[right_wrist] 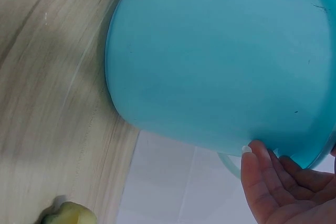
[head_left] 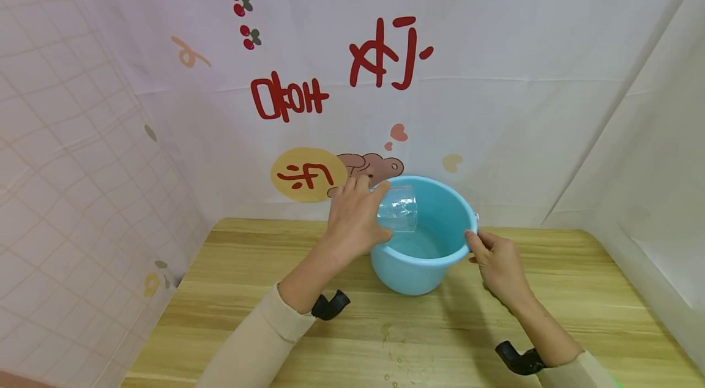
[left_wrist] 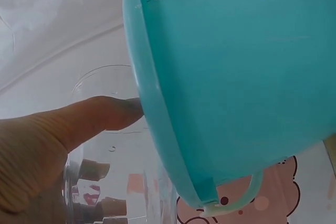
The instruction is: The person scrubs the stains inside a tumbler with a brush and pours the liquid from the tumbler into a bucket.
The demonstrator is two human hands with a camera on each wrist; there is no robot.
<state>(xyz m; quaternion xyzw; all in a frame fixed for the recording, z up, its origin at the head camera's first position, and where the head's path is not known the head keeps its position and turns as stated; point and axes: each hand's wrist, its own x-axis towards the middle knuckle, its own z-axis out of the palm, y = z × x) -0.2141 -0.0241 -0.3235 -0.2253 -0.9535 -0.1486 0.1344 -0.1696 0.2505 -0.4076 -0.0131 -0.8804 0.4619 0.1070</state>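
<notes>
A light blue plastic bucket stands on the wooden table, its mouth facing up. My left hand grips a clear cup at the bucket's left rim. The cup lies tipped on its side, mouth toward the bucket's inside. In the left wrist view, the thumb presses along the cup's clear wall close by the rim. On the other side, my right hand pinches the bucket's right rim, thumb on top. Its fingers curl beneath the rim against the outer wall in the right wrist view.
Small wet drops dot the wooden table in front of the bucket. A white printed cloth hangs behind, with more cloth at both sides. Low in the right wrist view lies a yellow-green object.
</notes>
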